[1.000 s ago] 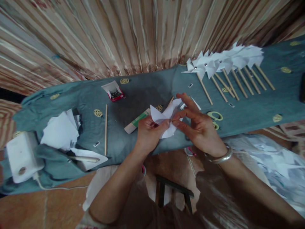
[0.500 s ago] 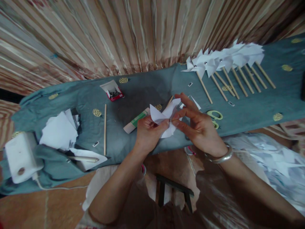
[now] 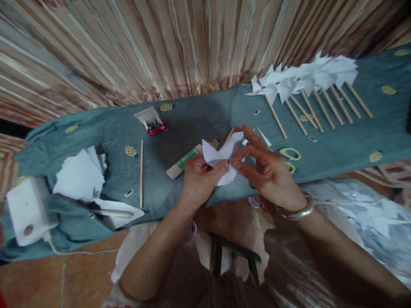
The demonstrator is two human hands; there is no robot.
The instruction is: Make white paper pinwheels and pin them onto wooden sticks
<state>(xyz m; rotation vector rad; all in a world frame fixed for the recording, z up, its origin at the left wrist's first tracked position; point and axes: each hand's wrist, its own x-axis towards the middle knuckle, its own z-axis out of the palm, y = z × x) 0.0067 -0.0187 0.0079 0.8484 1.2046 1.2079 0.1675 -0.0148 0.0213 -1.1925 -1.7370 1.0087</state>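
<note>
A white paper pinwheel (image 3: 221, 153) is held over the table's near edge between both hands. My left hand (image 3: 201, 179) is closed on its left side, thumb pressed near the centre. With thumb and fingertips my right hand (image 3: 266, 169) pinches at the middle, where a small pin (image 3: 230, 162) shows; the fingers partly hide it. Part of a wooden stick (image 3: 229, 135) shows behind the paper. Under and beside the left hand lies a green and pale box (image 3: 184, 161). Yellow-green scissors (image 3: 290, 159) rest just beyond the right hand, near a white paper scrap (image 3: 263, 137).
Several finished pinwheels on sticks (image 3: 305, 81) lie at the back right. An open red box of pins (image 3: 154, 125) stands left of centre. Further left are a loose stick (image 3: 141, 175), stacked paper sheets (image 3: 80, 175) and a white device (image 3: 28, 211) with a cord. A dark stool (image 3: 236, 250) is below.
Almost nothing differs. Both hands keep the same grip on the pinwheel at the same spot; the view has shifted very slightly.
</note>
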